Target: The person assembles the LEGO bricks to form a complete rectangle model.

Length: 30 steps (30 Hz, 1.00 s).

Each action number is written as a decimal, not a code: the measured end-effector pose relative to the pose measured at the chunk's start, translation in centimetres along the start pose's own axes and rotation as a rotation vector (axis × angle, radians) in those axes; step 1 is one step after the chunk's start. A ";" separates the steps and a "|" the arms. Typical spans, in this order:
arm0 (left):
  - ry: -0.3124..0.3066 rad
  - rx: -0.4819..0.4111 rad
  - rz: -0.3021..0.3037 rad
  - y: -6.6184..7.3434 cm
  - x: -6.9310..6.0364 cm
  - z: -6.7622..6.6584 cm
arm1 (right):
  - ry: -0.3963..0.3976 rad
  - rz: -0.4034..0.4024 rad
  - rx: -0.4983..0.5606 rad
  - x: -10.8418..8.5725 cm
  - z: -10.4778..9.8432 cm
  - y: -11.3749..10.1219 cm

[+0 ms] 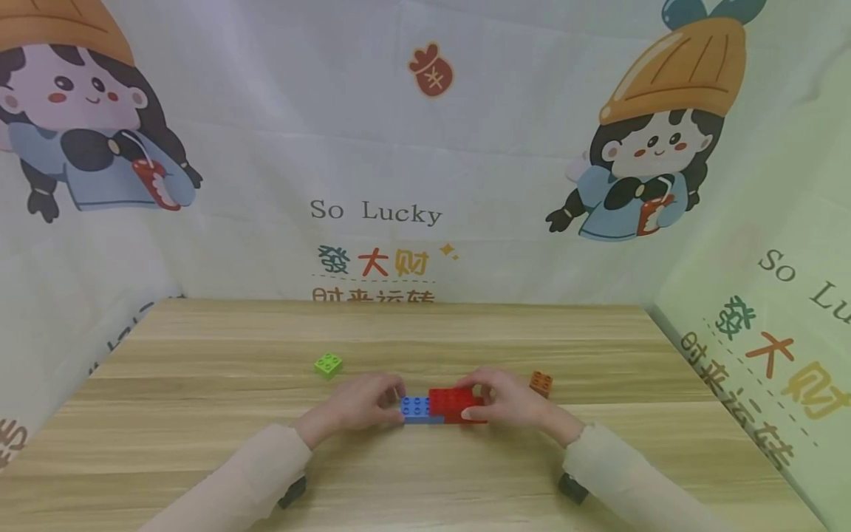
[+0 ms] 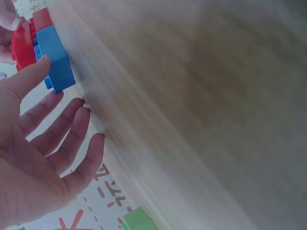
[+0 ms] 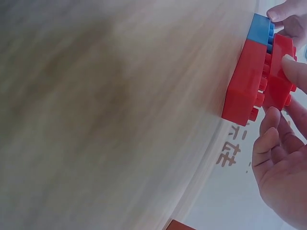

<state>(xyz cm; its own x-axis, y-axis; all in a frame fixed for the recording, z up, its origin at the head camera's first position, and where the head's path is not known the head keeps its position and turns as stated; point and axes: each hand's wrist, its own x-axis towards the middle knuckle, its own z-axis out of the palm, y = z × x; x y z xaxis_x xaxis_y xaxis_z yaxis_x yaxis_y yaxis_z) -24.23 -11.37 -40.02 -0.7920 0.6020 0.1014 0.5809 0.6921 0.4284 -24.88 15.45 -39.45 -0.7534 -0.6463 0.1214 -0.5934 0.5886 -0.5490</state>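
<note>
A blue brick (image 1: 415,408) (image 2: 55,58) and a lower red brick (image 3: 244,81) lie end to end on the table. My left hand (image 1: 366,403) (image 2: 43,148) holds the blue brick's left end between thumb and index finger; its other fingers are spread and slightly bent. An upper red brick (image 1: 450,401) (image 3: 279,72) is pinched by the thumb and fingers of my right hand (image 1: 508,399) (image 3: 285,163). It lies over the joint of the two lower bricks, slightly tilted, with studs of the lower red one showing beneath it in the right wrist view.
On the wooden table (image 1: 432,480), a green brick (image 1: 329,364) (image 2: 138,219) sits beyond my left hand at the left. An orange-brown brick (image 1: 541,383) (image 3: 179,225) is just behind my right hand. A printed cloth (image 1: 266,148) hangs around the back and sides.
</note>
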 end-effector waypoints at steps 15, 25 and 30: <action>-0.002 0.008 -0.010 -0.1 0.0 0.0 | 0.001 -0.024 -0.033 0.5 0.4 0.1; -0.006 0.003 -0.012 -0.1 0.0 0.0 | -0.004 -0.032 -0.036 0.7 0.3 -0.4; -0.003 0.003 -0.005 -0.2 0.0 0.0 | -0.013 -0.038 -0.028 0.8 0.3 -0.5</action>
<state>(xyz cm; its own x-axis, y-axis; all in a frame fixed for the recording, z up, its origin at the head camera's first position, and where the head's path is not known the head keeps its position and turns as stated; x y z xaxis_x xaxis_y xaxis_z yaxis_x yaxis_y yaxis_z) -24.30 -11.50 -40.08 -0.7944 0.5996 0.0967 0.5775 0.6964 0.4261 -25.08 14.51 -39.35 -0.7265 -0.6745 0.1313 -0.6296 0.5768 -0.5204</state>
